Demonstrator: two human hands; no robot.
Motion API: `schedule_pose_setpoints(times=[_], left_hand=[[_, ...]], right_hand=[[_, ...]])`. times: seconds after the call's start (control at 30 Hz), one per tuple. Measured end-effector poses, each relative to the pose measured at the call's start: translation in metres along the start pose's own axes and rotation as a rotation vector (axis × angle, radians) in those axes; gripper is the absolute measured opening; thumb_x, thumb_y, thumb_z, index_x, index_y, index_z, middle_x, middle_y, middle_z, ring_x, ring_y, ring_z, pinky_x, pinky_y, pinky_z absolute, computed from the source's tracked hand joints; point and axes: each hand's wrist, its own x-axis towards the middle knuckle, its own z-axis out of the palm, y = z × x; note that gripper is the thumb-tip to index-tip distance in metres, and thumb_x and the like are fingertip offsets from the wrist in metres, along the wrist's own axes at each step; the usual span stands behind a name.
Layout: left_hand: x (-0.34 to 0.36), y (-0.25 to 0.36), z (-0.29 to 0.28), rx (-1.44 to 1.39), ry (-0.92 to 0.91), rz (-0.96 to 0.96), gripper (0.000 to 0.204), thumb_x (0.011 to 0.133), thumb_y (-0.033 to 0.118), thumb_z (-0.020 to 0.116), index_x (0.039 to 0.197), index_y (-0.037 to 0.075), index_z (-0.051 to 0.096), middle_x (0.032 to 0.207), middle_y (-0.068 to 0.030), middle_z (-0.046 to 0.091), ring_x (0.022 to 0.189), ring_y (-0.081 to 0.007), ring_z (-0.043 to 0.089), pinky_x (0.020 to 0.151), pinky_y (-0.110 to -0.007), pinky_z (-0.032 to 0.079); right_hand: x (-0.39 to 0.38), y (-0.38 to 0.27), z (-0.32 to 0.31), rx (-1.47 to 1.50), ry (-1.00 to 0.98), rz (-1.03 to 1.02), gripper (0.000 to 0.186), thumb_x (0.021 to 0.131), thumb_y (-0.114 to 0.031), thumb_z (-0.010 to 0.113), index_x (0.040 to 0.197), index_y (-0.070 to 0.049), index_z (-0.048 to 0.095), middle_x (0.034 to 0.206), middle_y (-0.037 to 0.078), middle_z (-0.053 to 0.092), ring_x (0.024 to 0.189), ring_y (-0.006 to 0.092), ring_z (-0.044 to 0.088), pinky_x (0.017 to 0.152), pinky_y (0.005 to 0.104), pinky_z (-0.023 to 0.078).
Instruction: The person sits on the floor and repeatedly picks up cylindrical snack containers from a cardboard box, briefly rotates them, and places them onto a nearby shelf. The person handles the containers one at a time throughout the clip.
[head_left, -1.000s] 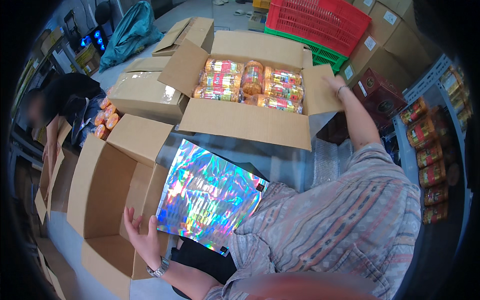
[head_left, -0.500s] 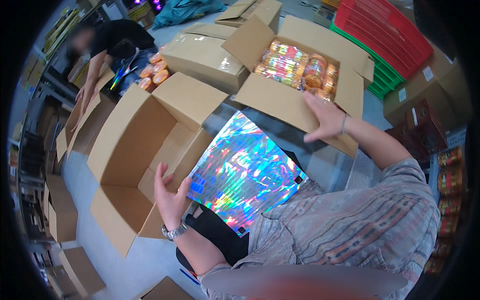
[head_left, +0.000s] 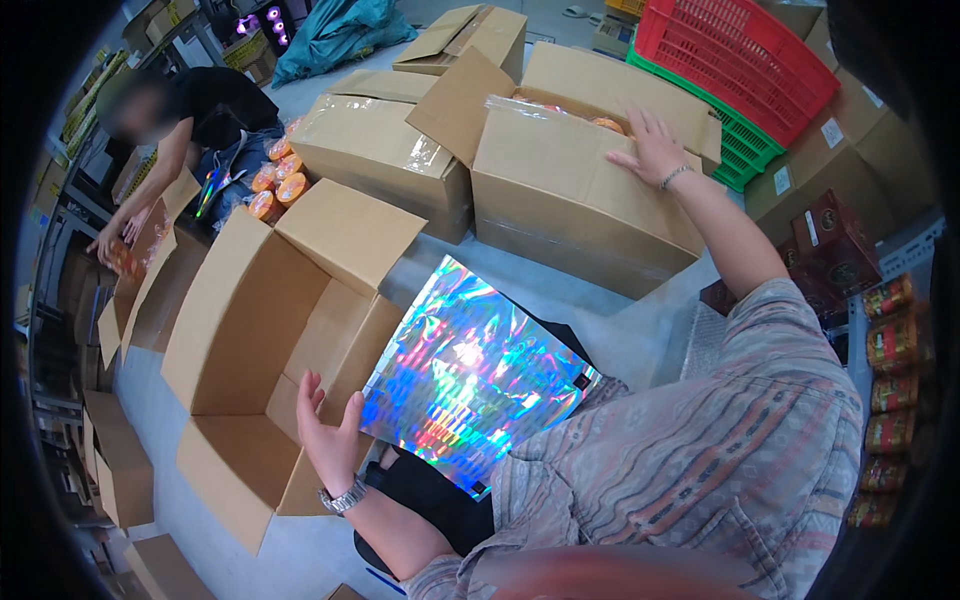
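Observation:
My left hand (head_left: 328,432) is open, fingers spread and nothing in it, beside the near rim of an empty cardboard box (head_left: 240,330). Across my lap lies a shiny holographic sheet (head_left: 470,375), its left corner close to my left thumb. My right hand (head_left: 652,152), fingers stretched, is at the upper edge of the raised near flap of a filled cardboard box (head_left: 570,185). Whether it presses on the flap I cannot tell. Behind that flap, only bits of the orange-lidded wrapped jars (head_left: 607,125) show.
A taped carton (head_left: 375,140) stands beside the filled box. Red (head_left: 735,70) and green crates (head_left: 735,145) are stacked at the far right. Wrapped orange jars (head_left: 278,180) sit near a co-worker (head_left: 215,110), who reaches into another box (head_left: 180,280). Several jars (head_left: 890,390) line the right edge.
The filled box's near flap has come up and now covers most of the jars. My right hand has moved farther away with it. The co-worker's hands have shifted, with orange jars now beside them.

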Motion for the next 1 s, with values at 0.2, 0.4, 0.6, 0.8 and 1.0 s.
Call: schedule_pose_setpoints(times=[0.2,0.4,0.6,0.8,1.0], left_hand=[[0.003,-0.017,0.003,0.021,0.065,-0.013,0.073,0.080,0.022,0.088,0.143,0.004,0.056,0.135,-0.0149,0.066,0.121,-0.0298,0.063,0.104,-0.044,0.049],[0.011,-0.029,0.018,0.434,0.082,0.059,0.062,0.078,0.045,0.085,0.127,0.009,0.068,0.116,-0.0067,0.075,0.106,-0.0278,0.069,0.096,-0.045,0.049],[0.013,-0.028,0.023,0.495,0.124,0.025,0.056,0.079,0.041,0.084,0.124,0.012,0.071,0.114,-0.0050,0.076,0.103,-0.0271,0.070,0.097,-0.044,0.048],[0.010,-0.029,0.025,0.512,0.099,0.047,0.052,0.081,0.038,0.083,0.124,0.011,0.071,0.116,-0.0068,0.075,0.108,-0.0282,0.068,0.099,-0.044,0.045],[0.011,-0.031,0.028,0.559,0.099,0.069,0.049,0.084,0.037,0.081,0.123,0.010,0.070,0.117,-0.0069,0.074,0.105,-0.0282,0.067,0.097,-0.044,0.045]], right_hand=[[0.009,-0.017,0.053,-0.044,-0.017,0.031,0.097,0.093,-0.052,0.068,0.165,-0.014,0.016,0.172,0.013,0.017,0.156,0.0397,0.019,0.121,0.0556,0.031],[0.102,-0.162,0.019,0.260,0.371,-0.742,0.083,0.094,-0.036,0.065,0.163,-0.017,0.024,0.168,0.011,0.025,0.153,0.0342,0.029,0.121,0.0559,0.030],[0.154,-0.291,-0.029,-0.182,0.057,-0.969,0.045,0.099,-0.046,0.053,0.123,-0.012,0.070,0.140,0.010,0.060,0.145,0.0317,0.043,0.119,0.0593,0.029],[0.115,-0.184,-0.063,0.089,0.051,-0.849,0.043,0.099,-0.050,0.050,0.106,-0.016,0.075,0.109,0.009,0.072,0.109,0.0273,0.066,0.103,0.0509,0.044],[0.029,-0.095,-0.018,0.052,-0.085,-0.789,0.039,0.093,-0.029,0.061,0.130,-0.017,0.064,0.136,0.007,0.061,0.120,0.0251,0.060,0.101,0.0464,0.047]])
